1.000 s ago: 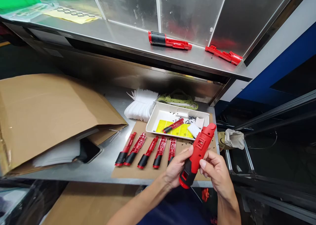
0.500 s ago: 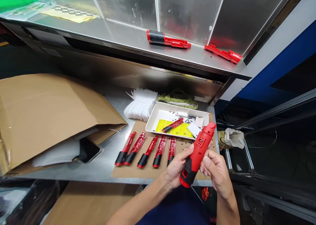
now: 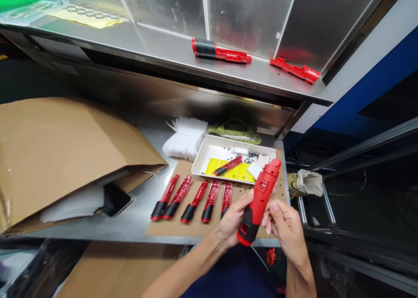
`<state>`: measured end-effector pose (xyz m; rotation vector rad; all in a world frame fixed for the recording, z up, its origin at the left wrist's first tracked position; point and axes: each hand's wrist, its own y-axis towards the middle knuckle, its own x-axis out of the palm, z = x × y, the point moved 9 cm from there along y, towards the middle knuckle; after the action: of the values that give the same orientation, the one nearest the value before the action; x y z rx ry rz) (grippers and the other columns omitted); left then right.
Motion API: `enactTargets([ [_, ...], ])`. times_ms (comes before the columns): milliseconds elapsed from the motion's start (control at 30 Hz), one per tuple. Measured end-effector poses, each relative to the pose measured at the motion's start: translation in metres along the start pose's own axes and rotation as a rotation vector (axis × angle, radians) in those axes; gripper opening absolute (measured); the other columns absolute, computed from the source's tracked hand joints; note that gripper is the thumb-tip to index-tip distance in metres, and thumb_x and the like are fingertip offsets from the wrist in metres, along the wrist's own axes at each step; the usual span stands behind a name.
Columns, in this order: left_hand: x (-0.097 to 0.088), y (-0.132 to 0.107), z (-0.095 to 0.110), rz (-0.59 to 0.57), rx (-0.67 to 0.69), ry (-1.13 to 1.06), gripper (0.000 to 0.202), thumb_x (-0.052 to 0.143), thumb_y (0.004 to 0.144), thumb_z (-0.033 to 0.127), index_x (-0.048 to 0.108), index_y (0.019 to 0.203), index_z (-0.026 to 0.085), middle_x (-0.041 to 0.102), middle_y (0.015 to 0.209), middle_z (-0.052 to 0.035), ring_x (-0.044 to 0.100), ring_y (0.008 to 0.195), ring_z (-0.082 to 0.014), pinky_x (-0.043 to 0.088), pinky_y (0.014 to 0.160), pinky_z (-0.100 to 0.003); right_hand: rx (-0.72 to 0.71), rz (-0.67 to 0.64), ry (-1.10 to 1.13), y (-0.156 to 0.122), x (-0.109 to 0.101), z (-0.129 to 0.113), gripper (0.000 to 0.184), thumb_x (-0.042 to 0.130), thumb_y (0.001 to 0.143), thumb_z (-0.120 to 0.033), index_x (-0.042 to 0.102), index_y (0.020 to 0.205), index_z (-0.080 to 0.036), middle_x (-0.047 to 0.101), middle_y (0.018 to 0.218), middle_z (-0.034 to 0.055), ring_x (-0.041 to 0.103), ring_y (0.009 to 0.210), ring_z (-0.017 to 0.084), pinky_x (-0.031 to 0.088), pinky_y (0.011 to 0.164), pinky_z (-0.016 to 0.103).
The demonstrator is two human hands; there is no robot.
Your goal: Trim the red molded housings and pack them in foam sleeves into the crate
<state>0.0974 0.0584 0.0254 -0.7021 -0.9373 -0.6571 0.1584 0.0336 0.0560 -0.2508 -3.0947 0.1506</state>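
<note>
My left hand (image 3: 235,217) is wrapped round a red and black plastic tool housing (image 3: 261,198), held tilted above the table's front edge. Its smooth outer side, with a small rectangular slot, faces me. Close by the housing's right edge is my right hand (image 3: 286,226), thumb and fingers pinched together; what they hold, if anything, I cannot make out. Several red and black housing halves (image 3: 193,201) lie in a row on a cardboard sheet (image 3: 160,229) left of my hands. Behind the held housing stands a white tray (image 3: 200,157) with another housing half (image 3: 228,165) and small dark parts (image 3: 251,157).
A large cardboard box (image 3: 72,145) takes up the table's left. White sheets (image 3: 186,141) and a green patterned pouch (image 3: 235,131) lie behind the tray. Two more housing parts (image 3: 222,53) rest on the metal shelf (image 3: 156,47). At right hangs a bag (image 3: 307,182).
The held housing has shifted slightly left with my left hand. My right hand's fingers have drawn a little away from the housing's edge and curled together.
</note>
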Motion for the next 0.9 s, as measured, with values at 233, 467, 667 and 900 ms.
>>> enactTargets([
  [233, -0.014, -0.001, 0.001, 0.067, 0.052, 0.074, 0.058, 0.074, 0.077, 0.057, 0.070, 0.109, 0.009, 0.072, 0.076, -0.0085, 0.063, 0.063, -0.0180, 0.045, 0.060, -0.027, 0.009, 0.039, -0.037, 0.001, -0.004, 0.001, 0.042, 0.067, 0.085, -0.053, 0.058, 0.062, -0.018, 0.056, 0.052, -0.0020, 0.048, 0.045, 0.009, 0.040, 0.046, 0.021],
  [467, -0.014, -0.001, -0.001, 0.059, 0.023, 0.065, 0.058, 0.078, 0.071, 0.059, 0.071, 0.101, 0.009, 0.070, 0.070, -0.0071, 0.064, 0.065, -0.0201, 0.045, 0.060, -0.027, 0.035, -0.060, 0.005, 0.002, -0.004, 0.013, 0.037, 0.066, 0.087, -0.048, 0.059, 0.067, -0.019, 0.060, 0.055, -0.0012, 0.050, 0.046, 0.009, 0.042, 0.046, 0.020],
  [667, -0.014, -0.001, -0.003, 0.060, 0.017, 0.067, 0.055, 0.078, 0.073, 0.057, 0.071, 0.099, 0.009, 0.070, 0.069, -0.0066, 0.064, 0.065, -0.0191, 0.044, 0.058, -0.026, 0.035, -0.010, 0.011, 0.002, -0.004, 0.007, 0.040, 0.068, 0.083, -0.052, 0.058, 0.063, -0.018, 0.059, 0.051, -0.0015, 0.047, 0.043, 0.008, 0.040, 0.044, 0.020],
  [900, -0.011, 0.000, -0.002, 0.056, 0.012, 0.061, 0.054, 0.080, 0.070, 0.057, 0.072, 0.094, 0.009, 0.070, 0.069, -0.0072, 0.066, 0.066, -0.0209, 0.046, 0.058, -0.027, 0.054, -0.027, 0.038, 0.002, -0.004, 0.010, 0.039, 0.069, 0.083, -0.050, 0.059, 0.064, -0.018, 0.059, 0.051, -0.0015, 0.047, 0.042, 0.008, 0.039, 0.044, 0.019],
])
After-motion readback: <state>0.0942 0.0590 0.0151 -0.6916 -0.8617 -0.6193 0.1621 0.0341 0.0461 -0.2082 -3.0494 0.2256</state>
